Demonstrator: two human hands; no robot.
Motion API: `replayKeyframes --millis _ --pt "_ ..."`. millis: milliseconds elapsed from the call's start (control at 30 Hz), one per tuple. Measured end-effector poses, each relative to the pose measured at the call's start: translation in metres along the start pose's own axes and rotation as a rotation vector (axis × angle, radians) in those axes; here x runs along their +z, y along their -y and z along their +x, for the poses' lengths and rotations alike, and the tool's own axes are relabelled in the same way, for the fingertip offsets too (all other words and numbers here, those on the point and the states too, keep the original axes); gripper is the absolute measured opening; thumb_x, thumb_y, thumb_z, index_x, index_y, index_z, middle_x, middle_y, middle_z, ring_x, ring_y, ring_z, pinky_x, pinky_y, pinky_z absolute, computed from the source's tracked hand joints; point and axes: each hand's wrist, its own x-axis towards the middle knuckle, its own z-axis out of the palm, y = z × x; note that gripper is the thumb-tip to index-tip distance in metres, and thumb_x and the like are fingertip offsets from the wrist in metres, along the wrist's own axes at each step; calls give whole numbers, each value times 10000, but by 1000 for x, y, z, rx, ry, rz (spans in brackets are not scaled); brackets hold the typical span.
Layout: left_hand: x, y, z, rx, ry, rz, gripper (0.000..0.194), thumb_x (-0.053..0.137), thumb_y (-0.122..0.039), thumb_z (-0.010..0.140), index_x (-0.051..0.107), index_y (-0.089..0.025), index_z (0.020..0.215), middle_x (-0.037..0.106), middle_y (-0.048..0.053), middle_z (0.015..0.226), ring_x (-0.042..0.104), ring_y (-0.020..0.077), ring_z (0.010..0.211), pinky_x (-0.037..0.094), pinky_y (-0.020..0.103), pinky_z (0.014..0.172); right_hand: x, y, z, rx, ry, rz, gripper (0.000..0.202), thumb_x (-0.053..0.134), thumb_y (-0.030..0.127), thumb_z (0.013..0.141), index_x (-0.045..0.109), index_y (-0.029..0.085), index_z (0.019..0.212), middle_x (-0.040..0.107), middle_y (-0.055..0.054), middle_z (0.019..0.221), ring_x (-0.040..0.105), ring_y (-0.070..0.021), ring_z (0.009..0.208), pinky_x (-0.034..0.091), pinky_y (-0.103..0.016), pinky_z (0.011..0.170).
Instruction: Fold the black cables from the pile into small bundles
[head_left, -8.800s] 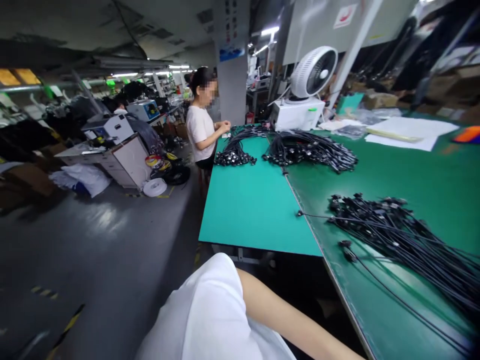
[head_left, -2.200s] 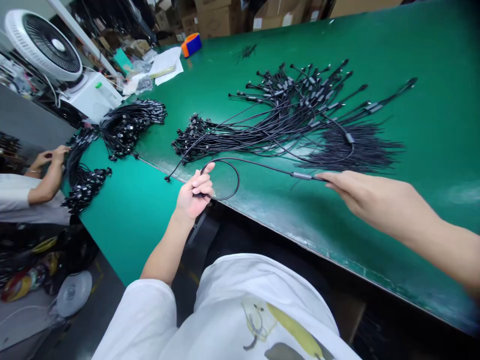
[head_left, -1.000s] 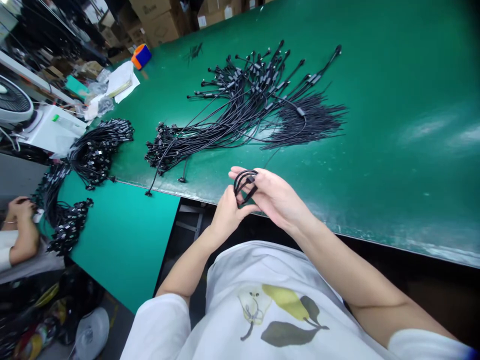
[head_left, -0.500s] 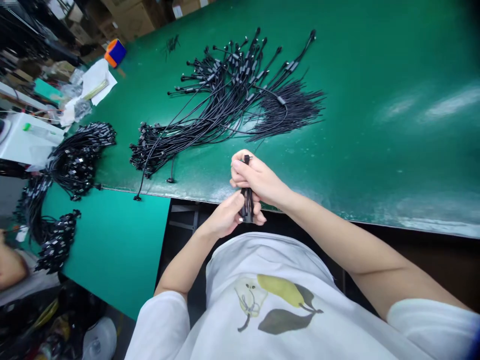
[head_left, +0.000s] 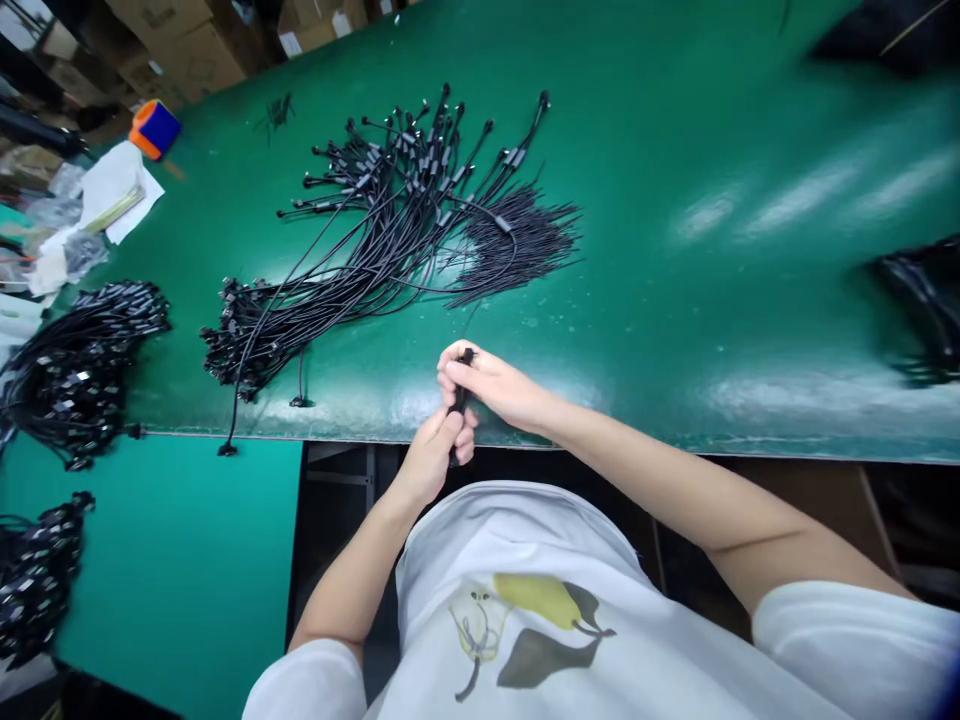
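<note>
Just over the table's front edge, a folded black cable (head_left: 460, 397) is held in both hands, mostly covered by the fingers. My left hand (head_left: 429, 455) is closed around its lower part. Higher up, my right hand (head_left: 501, 388) pinches the upper end, where a dark tip sticks out above the fingers. Beyond the hands lies a loose spread of black cables (head_left: 379, 255) with grey sleeves and plugs at their ends. A pile of thin black ties (head_left: 521, 245) rests at the right of that spread.
Bundled black cables (head_left: 82, 375) lie at the left, with another cable bundle (head_left: 41, 580) on the lower green surface (head_left: 187, 560). An orange and blue tape roll (head_left: 155, 130) and papers (head_left: 120, 190) sit at the back left. Dark bags (head_left: 926, 310) are at the right.
The view has swung right, so the table's contents appear farther left and dark bags show at the right. Both hands stay on the folded cable, which is now more covered by the fingers.
</note>
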Motion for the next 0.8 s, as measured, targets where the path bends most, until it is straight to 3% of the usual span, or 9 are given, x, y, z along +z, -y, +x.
replayKeyframes --millis 67,100,200,267,333,433,500,633,800 --pt "-8 -5 -1 -34 -36 -31 499 747 -582 749 481 -162 796 305 -83 595 292 44 475 236 193 458 -30 9 2 -109 84 -357 315 623 479 868 558 204 1007 605 -30 928 590 -151 794 516 -321 766" --pt "-12 -7 -2 -42 -55 -52 487 747 -563 754 464 -168 774 291 -84 592 277 42 471 224 190 450 -49 15 4 -159 66 -580 289 628 444 868 600 195 1013 619 -58 992 602 -178 868 507 -356 829" --pt "-22 -12 -2 -51 -100 -102 455 746 -509 760 440 -173 739 285 -81 591 269 41 469 219 183 441 -112 35 17 -207 -268 -1209 224 546 325 924 684 178 1022 629 -118 1069 584 -258 1009 455 -411 899" --pt "-25 -12 -1 -65 -120 -114 441 741 -490 761 437 -173 729 293 -78 590 277 41 469 231 180 444 -148 41 28 -154 -476 -1464 266 494 277 949 697 160 1074 619 -151 1137 559 -287 1052 434 -411 884" --pt "-24 -11 -1 -88 -129 -118 448 726 -505 765 426 -176 713 292 -79 582 280 40 463 238 180 446 -171 41 36 -110 -515 -1601 282 481 259 954 698 136 1086 611 -167 1181 545 -290 1038 422 -391 843" --pt "-24 -10 -2 -116 -95 -132 492 662 -601 783 432 -174 707 317 -71 579 309 46 467 262 184 459 -181 34 41 -121 -468 -1694 307 431 256 973 701 117 1020 628 -170 1133 522 -282 994 386 -381 822" --pt "-24 -11 -3 -114 -71 -143 515 653 -632 783 445 -167 705 336 -65 580 326 48 476 271 186 471 -181 29 41 -156 -515 -1724 330 402 268 985 694 121 1026 628 -170 1120 514 -279 972 367 -379 809" --pt "-25 -11 -6 -44 -101 -141 468 734 -550 777 519 -134 764 362 -62 594 330 41 495 257 181 490 -180 28 42 -227 -490 -1760 281 466 274 965 698 133 1035 642 -153 1125 522 -265 942 349 -359 769" --pt "-21 -5 -5 52 -107 -174 517 756 -563 751 597 -101 917 359 -65 612 287 37 489 198 200 488 -170 38 35 -166 -406 -1850 280 462 239 974 706 108 1019 667 -176 1104 554 -239 900 346 -349 715"
